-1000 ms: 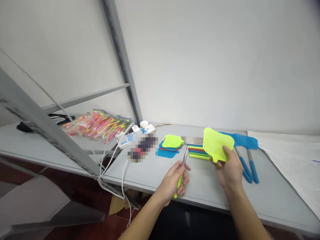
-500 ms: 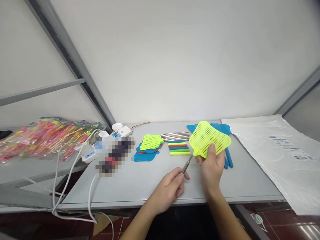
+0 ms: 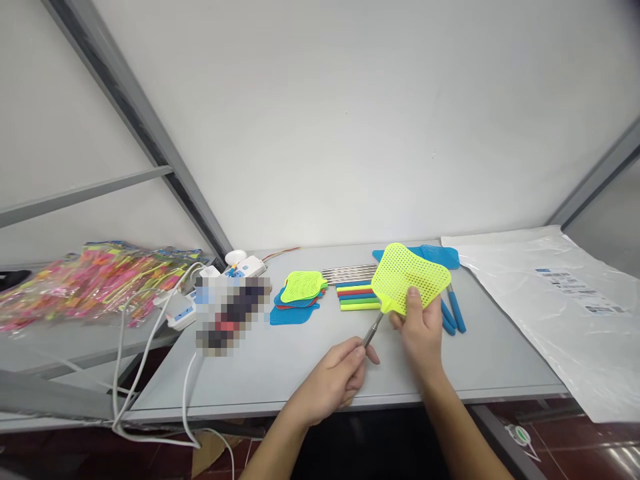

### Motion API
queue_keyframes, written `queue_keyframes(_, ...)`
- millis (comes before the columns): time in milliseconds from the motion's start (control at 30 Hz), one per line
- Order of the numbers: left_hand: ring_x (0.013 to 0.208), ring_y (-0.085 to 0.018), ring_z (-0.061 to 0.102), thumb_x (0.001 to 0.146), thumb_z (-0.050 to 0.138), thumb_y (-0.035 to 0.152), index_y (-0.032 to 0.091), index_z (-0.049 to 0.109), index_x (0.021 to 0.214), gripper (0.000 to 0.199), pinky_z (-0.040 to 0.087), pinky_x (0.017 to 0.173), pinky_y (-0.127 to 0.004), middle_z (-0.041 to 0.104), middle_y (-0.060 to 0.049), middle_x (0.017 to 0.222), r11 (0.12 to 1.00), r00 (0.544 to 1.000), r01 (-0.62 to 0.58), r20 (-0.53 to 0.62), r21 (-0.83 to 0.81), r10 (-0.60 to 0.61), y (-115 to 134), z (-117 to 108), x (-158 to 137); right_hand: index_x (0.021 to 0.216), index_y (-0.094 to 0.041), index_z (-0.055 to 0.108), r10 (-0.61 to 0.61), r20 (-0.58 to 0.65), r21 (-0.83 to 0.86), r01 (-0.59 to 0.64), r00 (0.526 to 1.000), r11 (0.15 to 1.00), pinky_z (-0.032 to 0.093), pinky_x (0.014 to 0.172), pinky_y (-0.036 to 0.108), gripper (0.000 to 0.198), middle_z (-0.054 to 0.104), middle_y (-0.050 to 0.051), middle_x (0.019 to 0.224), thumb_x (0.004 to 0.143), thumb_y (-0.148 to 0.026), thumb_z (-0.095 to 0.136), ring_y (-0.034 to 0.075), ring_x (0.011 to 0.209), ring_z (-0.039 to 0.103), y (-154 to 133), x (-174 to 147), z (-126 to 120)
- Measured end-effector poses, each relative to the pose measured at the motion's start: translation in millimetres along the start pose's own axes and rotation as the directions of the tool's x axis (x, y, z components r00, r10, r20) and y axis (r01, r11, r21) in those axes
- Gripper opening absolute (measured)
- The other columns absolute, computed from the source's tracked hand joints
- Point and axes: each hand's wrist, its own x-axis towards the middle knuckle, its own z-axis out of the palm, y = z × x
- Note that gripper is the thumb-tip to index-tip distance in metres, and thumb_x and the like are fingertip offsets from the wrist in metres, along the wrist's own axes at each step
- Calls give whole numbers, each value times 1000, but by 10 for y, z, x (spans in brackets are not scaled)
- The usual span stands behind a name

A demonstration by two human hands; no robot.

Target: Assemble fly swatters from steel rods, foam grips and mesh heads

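Rod [image 3: 371,332] and yellow mesh head [image 3: 407,277] meet between two hands

The yellow mesh head is up in front of the right hand [image 3: 417,337], above the table [image 3: 480,360], its narrow neck angled down and leftward. The rod runs from that neck to the left hand [image 3: 337,377], below and to the left; whether its tip sits inside the neck cannot be told.

The left hand is closed around the rod, thumb lying along it, with the forearm rising from the lower edge of the view. The right hand pinches the head near its lower edge, thumb flat on the mesh, other fingers mostly hidden behind; its forearm slants up from the lower right.

A second ago rod and head were well apart, with the coloured grips [image 3: 357,295] showing in the gap and a yellow-green handle visible below the left fist. Now the two parts touch, and that handle is out of sight. Against half a second ago, both hands have hardly shifted.
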Motion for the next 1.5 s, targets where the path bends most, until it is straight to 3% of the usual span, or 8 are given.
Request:
queue_keyframes(233, 34, -3, 9, 95, 40, 51, 19, 52, 92, 34, 11, 34, -17, 26, 12, 53, 986, 991, 117, 74, -122, -109, 174, 59, -98, 96, -26, 46, 34, 151, 27, -38, 988, 999, 26, 38, 18, 14, 44, -7, 74, 93, -38, 52, 4, 45, 31, -140, -59, -3)
queue_keyframes(400, 41, -6, 20, 95, 35, 54, 21, 47, 87, 36, 20, 40, -19, 30, 9, 56, 976, 996, 30, -86, 214, -12, 290, 140, -122, 91, -26, 44, 40, 202, 79, -58, 978, 995, 26, 38, 20, 12, 41, -9, 67, 95, -36, 49, 2, 39, 27, -189, -56, 76)
queue_keyframes(533, 59, -12, 41, 98, 35, 44, 21, 44, 80, 31, 28, 54, -23, 47, 4, 65, 703, 944, 12, -240, 712, 227, 387, 230, -141, 92, -26, 46, 55, 167, 115, -75, 984, 990, 27, 38, 20, 13, 38, -10, 64, 94, -38, 51, 2, 38, 26, -144, -60, 76)
queue_keyframes(667, 57, -14, 43, 99, 31, 41, 23, 43, 82, 27, 25, 54, -26, 47, 4, 61, 545, 939, 106, -265, 831, 220, 464, 305, -161, 92, -26, 47, 78, 158, 156, -103, 984, 982, 27, 38, 20, 14, 38, -10, 62, 93, -39, 53, 2, 37, 26, -140, -52, 47)
queue_keyframes(1000, 39, -6, 30, 96, 35, 52, 23, 47, 97, 31, 33, 38, -18, 37, 9, 60, 936, 988, 12, -146, 352, 42, 425, 201, -107, 71, -21, 47, 232, 318, 85, -272, 919, 959, 30, 43, 22, 30, 28, -11, 46, 89, -43, 58, 6, 40, 29, -137, -55, 34)
queue_keyframes(1200, 32, -7, 42, 96, 37, 52, 20, 46, 87, 34, 47, 39, -23, 42, 9, 53, 996, 995, -71, -60, 56, 75, 242, 239, 55, 81, -14, 68, 336, 403, -242, -255, 851, 936, 31, 46, 23, 35, 37, -7, 46, 83, -48, 63, 8, 47, 36, -56, -196, -8)
queue_keyframes(1367, 26, -5, 33, 95, 39, 51, 20, 41, 79, 35, 43, 33, -19, 35, 12, 46, 995, 994, -93, -51, -34, 92, 132, 289, 104, 85, -15, 74, 278, 398, -306, -160, 874, 939, 40, 57, 26, 32, 54, 0, 59, 83, -46, 64, 12, 59, 48, -86, -175, -92)
queue_keyframes(1500, 25, -4, 28, 97, 36, 50, 20, 42, 76, 37, 40, 32, -17, 33, 12, 46, 999, 999, -42, 7, 24, 41, 129, 303, 27, 81, -15, 72, 194, 288, -209, -137, 938, 968, 34, 49, 25, 30, 41, -4, 49, 83, -44, 64, 9, 49, 37, -173, 17, -158)
